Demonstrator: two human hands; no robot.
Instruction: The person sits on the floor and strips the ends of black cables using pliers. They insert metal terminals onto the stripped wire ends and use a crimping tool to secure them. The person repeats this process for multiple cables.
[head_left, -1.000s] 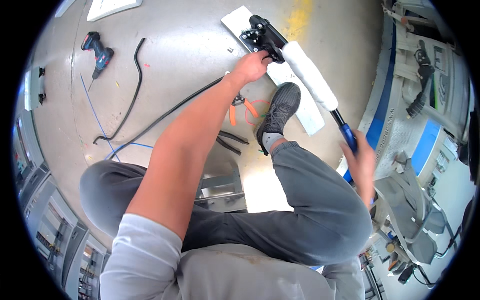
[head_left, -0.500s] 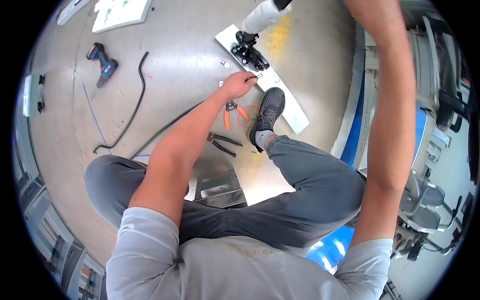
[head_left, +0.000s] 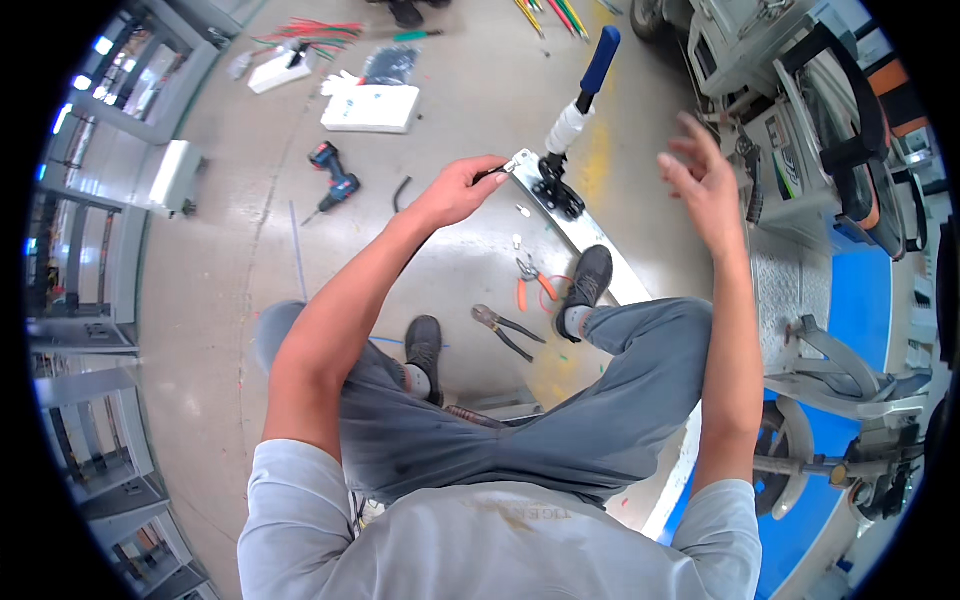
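Note:
My left hand (head_left: 462, 192) is closed around a black cable (head_left: 408, 262), part of which runs along beneath my forearm. A small silvery metal lug (head_left: 512, 165) shows at my fingertips, beside the far end of a white board (head_left: 607, 258). On that board stands a lever crimping tool with a black jaw head (head_left: 558, 192), a white-wrapped shaft (head_left: 568, 128) and a blue handle (head_left: 601, 62) pointing up. My right hand (head_left: 703, 185) hangs in the air to the right of the tool, fingers apart and slightly blurred, holding nothing.
Loose metal lugs (head_left: 523, 211), orange-handled wire strippers (head_left: 533, 280) and black-handled cutting pliers (head_left: 505, 328) lie on the floor near my feet. A cordless drill (head_left: 335, 182) lies left, a white box (head_left: 371, 108) beyond it. My shoe (head_left: 590, 275) rests against the board. Machinery lines the right.
My view has shifted, showing more of the far floor. My right hand has come down from the upper edge. My left hand, with the cable, has moved to the board's far end.

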